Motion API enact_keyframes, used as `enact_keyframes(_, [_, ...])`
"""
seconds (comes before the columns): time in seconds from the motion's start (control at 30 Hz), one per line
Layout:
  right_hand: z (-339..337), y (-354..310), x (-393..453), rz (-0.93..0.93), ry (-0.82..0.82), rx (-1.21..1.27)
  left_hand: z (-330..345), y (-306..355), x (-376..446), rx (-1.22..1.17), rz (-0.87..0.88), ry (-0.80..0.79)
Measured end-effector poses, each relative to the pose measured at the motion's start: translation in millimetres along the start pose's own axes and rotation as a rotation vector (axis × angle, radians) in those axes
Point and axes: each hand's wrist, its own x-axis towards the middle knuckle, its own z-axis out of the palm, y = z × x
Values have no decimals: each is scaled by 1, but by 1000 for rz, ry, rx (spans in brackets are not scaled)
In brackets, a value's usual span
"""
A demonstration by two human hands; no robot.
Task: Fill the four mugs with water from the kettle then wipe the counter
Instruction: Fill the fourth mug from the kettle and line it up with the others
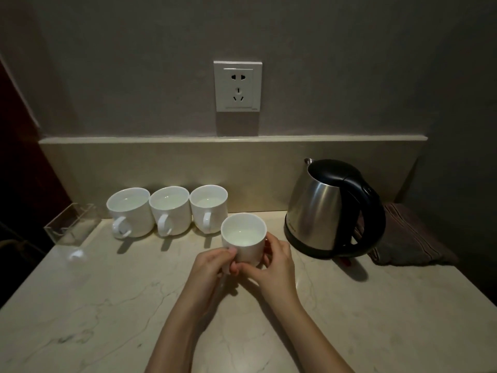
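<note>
Counter [107, 305] marble, dim | wall socket [237, 86] | kettle [333, 208] right

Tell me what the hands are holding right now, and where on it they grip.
Both hands hold the fourth mug: left hand at its lower left side, right hand around its lower right side.

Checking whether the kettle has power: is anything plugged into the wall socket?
No, the wall socket above the counter has bare, empty holes and no cord runs from it to the kettle.
</note>
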Motion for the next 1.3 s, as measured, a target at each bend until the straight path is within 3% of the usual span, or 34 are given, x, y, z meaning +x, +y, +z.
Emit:
enact_keyframes(0.63, [6, 0, 83, 47, 38, 96, 30, -4, 77, -94, -23, 31])
enact_keyframes(1.3, [6, -11, 80, -31, 145, -8, 32, 17, 65, 42, 42, 162])
